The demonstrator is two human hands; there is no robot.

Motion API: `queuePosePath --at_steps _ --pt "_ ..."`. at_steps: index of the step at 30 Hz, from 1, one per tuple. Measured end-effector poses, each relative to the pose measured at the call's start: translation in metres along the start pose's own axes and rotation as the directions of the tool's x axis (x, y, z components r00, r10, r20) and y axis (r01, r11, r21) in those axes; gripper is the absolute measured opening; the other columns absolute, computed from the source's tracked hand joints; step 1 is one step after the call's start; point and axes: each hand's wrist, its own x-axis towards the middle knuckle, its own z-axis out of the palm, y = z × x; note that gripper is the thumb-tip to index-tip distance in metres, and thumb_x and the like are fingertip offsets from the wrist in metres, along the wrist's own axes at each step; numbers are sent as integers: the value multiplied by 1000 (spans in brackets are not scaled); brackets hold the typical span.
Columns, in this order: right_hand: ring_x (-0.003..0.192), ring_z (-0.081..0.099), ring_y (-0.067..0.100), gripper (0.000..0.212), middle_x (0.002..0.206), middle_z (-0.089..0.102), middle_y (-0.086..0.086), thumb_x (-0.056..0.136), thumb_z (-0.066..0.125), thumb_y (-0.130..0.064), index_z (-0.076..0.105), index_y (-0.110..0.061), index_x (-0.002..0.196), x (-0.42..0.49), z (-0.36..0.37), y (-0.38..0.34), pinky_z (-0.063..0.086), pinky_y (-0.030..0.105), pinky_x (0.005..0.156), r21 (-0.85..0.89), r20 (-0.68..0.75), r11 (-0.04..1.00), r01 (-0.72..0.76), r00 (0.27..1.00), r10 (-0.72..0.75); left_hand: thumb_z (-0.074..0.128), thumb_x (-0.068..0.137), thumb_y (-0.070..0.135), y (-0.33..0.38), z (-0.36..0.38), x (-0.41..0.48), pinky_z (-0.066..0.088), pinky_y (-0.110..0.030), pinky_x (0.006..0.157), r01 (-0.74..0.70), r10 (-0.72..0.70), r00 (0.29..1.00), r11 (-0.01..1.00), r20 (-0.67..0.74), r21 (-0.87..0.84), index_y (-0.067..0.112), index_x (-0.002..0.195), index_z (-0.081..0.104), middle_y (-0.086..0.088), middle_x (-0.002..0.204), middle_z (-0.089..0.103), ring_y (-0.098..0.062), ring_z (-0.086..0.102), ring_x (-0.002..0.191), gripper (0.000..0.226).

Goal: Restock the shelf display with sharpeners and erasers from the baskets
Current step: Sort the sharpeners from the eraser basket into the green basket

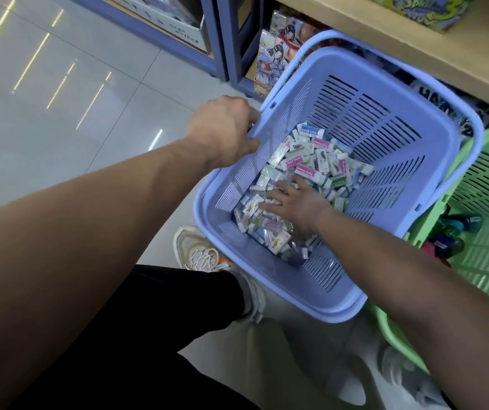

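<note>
Head view.
- Left hand [222, 131]: grip curling over rim of blue basket [385, 128], seemingly steadying it on floor.
- Right hand [296, 202]: resting inside basket on erasers [320, 161], grip wide, fingers spreading flat over loose pile; nothing visibly pinched.
- Doing step well, as judged: closing fingers round modest handful, scooping from underneath, keeping rim hold firm against sliding.
- Green basket [488, 179]: sitting just beside; shelf [414, 39] standing above.

Seen from above: a person whose forearms are both bare up to the picture's edge. Below the blue basket [296, 303], one leg wears black trousers [163, 321], with a grey sock [247, 295] at the ankle. Just beside the basket's near left corner is a cream mesh sneaker [201, 250] with white laces and orange accents. A second pale sneaker [408, 377], blurred, shows below the basket.
</note>
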Motion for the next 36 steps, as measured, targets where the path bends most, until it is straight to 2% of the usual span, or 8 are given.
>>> queuePosePath --at_steps 6,10,14,19,26,30,33,36 --pt "143 32 35 103 154 36 8 81 75 -38 6 -33 158 -10 -21 18 22 57 120 270 -155 943 -196 957 243 68 90 38 5 -6 -2 42 -39 67 5 -7 1000 998 30 63 12 90 58 -9 97 57 -35 55 91 27" --pt "139 37 31 88 151 41 7 83 74 -47 28 -28 155 -33 -37 39 36 54 114 519 -92 797 -310 906 413 67 91 49 11 -13 -9 47 -40 77 75 -77 997 996 31 51 18 137 56 -6 125 57 -33 58 109 57" --pt "128 51 28 66 141 54 8 88 72 -44 47 -24 146 -69 -39 37 43 46 108 730 -62 624 -280 881 468 61 90 34 26 -29 -17 52 -41 82 103 -105 991 994 -86 -28 19 125 63 -5 116 62 -29 60 102 39" --pt "89 67 7 24 107 70 -7 99 59 -19 67 -22 121 -115 -51 19 51 25 73 990 -123 27 137 759 639 51 81 -10 92 -39 -29 43 -23 56 141 -165 986 734 27 -664 14 98 51 -2 86 57 -6 52 60 29" --pt "90 75 27 25 108 73 2 108 45 -34 61 -23 123 -197 -80 26 62 42 78 714 -34 -532 455 782 622 78 88 13 157 -29 -26 52 -19 85 -79 155 987 698 43 -712 17 121 52 3 113 58 -10 63 97 42" --pt "84 71 13 15 95 74 -1 103 56 -29 68 -22 107 -239 -60 51 58 32 69 703 -13 -497 508 709 705 89 76 26 208 -26 -23 50 -18 90 -203 236 971 729 -39 -654 14 128 54 -1 124 57 -11 60 108 64" --pt "74 68 4 10 89 72 -6 93 73 -30 71 -23 100 -267 -10 68 51 23 68 927 63 -250 281 540 840 76 89 35 223 -16 -14 41 -23 92 -259 256 965 878 -63 -402 12 137 52 -5 133 53 -17 55 117 58" --pt "92 68 15 26 101 72 -3 83 82 -29 70 -18 105 -284 47 68 51 28 83 968 203 -246 36 458 865 66 95 28 221 1 -6 43 -28 84 -198 229 970 939 79 -282 13 127 58 -6 125 58 -25 61 108 37"
